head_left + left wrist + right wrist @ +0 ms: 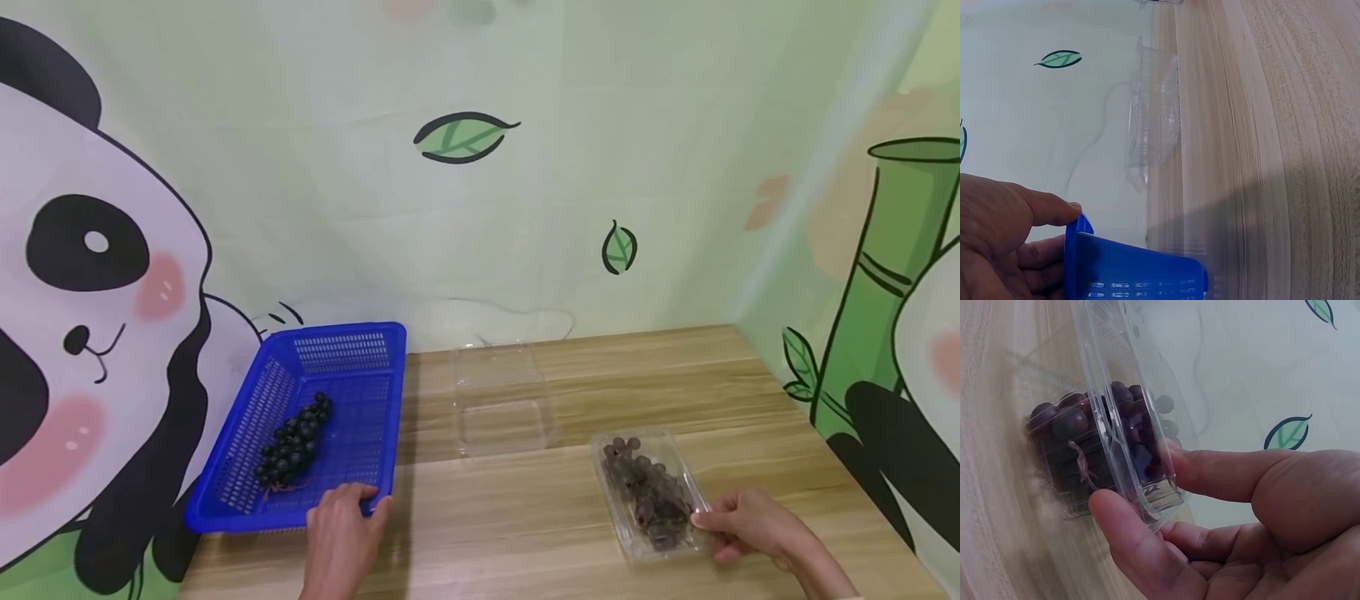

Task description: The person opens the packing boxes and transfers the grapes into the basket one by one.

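The blue basket (360, 442), oblong with slotted walls, sits upright, its near right rim gripped by the left hand (345, 529); inside, black grapes (300, 437) lie slantwise, beyond that hand. The clear box (667, 446), lid closed over dark purple grapes (648, 487), is pinched by the right hand (757, 525) at its near right edge.

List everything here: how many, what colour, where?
basket: one, blue, table's left
filled box: one, clear, table's right
grapes: two bunches, dark, in basket and filled box
empty box: one, clear, table's back
table: one, wood-brown, below
backdrop: one, pale green, behind table
pandas: two, black-white, printed left and right
leaves: several, green, printed on backdrop
bamboo: one tall stalk, green, printed right
left hand: one, gripping basket's near rim
right hand: one, pinching filled box
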`<state>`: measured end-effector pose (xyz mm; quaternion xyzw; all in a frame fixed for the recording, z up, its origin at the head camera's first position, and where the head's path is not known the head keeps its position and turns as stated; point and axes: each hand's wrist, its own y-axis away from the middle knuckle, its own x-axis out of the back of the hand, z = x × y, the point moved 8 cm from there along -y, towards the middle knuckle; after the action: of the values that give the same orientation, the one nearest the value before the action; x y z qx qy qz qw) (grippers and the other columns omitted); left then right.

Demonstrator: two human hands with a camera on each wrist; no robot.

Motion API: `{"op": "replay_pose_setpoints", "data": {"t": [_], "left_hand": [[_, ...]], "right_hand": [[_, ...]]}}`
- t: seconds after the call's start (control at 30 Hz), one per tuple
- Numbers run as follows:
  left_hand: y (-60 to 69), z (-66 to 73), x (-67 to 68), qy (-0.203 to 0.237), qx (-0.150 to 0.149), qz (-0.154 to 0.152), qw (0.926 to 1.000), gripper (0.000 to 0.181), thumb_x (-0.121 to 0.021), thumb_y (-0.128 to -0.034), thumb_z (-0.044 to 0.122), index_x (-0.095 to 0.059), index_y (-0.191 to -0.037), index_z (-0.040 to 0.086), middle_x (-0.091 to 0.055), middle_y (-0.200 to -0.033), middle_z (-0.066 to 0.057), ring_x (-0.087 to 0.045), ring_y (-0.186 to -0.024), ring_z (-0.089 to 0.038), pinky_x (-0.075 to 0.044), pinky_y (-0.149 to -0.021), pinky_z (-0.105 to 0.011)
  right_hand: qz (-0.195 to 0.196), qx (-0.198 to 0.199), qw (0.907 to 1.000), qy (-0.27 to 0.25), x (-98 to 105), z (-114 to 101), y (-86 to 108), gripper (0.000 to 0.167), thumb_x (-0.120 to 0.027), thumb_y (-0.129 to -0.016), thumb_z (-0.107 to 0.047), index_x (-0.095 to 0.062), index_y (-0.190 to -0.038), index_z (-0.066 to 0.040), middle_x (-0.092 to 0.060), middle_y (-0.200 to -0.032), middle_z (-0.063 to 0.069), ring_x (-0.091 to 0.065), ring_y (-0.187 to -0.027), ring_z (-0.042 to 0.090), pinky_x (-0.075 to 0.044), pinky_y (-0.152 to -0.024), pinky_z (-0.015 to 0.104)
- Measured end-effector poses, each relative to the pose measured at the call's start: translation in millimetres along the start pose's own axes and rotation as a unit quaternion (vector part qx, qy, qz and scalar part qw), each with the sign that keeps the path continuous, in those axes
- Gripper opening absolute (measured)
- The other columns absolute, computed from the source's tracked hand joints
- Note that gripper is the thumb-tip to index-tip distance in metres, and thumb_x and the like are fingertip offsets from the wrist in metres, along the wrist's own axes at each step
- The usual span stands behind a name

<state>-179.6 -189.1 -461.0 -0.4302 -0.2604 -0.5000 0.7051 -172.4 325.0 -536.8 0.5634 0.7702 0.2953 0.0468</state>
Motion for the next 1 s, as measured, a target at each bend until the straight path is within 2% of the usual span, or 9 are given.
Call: {"op": "replay_pose_setpoints", "data": {"t": [0.27, 0.63, 0.87, 1.0], "left_hand": [[0.3, -0.1, 1.0, 0.006, 0.002, 0.008, 0.9999, 0.017, -0.084, -0.082, 0.011, -0.075, -0.092, 0.0, -0.073, -0.091, -0.018, -0.066, -0.09, -0.041, -0.043, -0.077, -0.056], [3.4, 3.6, 1.6, 0.012, -0.016, 0.055, 0.9983, 0.022, -0.087, -0.0771, 0.006, -0.072, -0.093, 0.004, -0.072, -0.093, -0.016, -0.063, -0.088, -0.04, -0.04, -0.074, -0.054], [3.6, 17.4, 2.0, 0.02, -0.033, 0.085, 0.9956, 0.019, -0.085, -0.0767, 0.004, -0.073, -0.091, 0.005, -0.071, -0.098, -0.015, -0.061, -0.094, -0.04, -0.04, -0.073, -0.052], [2.0, 29.5, -1.5, 0.025, -0.044, 0.084, 0.9952, 0.014, -0.083, -0.0787, 0.003, -0.073, -0.089, 0.006, -0.071, -0.098, -0.014, -0.062, -0.094, -0.037, -0.039, -0.072, -0.05]], "right_hand": [[0.004, -0.011, 0.9999, 0.01, -1, 1, 0.2, 0.021, -0.067, -0.1, -0.012, -0.067, -0.082, -0.001, -0.057, -0.072, -0.001, -0.064, -0.061, 0.007, -0.056, -0.059, 0.023], [0.016, -0.015, 0.9996, 0.016, 1, 3, 1.2, 0.021, -0.068, -0.1, -0.013, -0.067, -0.083, 0.0, -0.057, -0.073, -0.001, -0.063, -0.061, 0.008, -0.056, -0.059, 0.024], [0.032, -0.014, 0.9992, 0.02, 2, 3, 2.7, 0.021, -0.069, -0.099, -0.013, -0.066, -0.083, 0.001, -0.058, -0.072, 0.0, -0.064, -0.06, 0.009, -0.057, -0.059, 0.025], [0.046, -0.018, 0.9985, 0.025, 2, 4, 2.7, 0.021, -0.07, -0.099, -0.013, -0.065, -0.083, 0.0, -0.057, -0.072, 0.001, -0.063, -0.059, 0.009, -0.056, -0.058, 0.025]]}}
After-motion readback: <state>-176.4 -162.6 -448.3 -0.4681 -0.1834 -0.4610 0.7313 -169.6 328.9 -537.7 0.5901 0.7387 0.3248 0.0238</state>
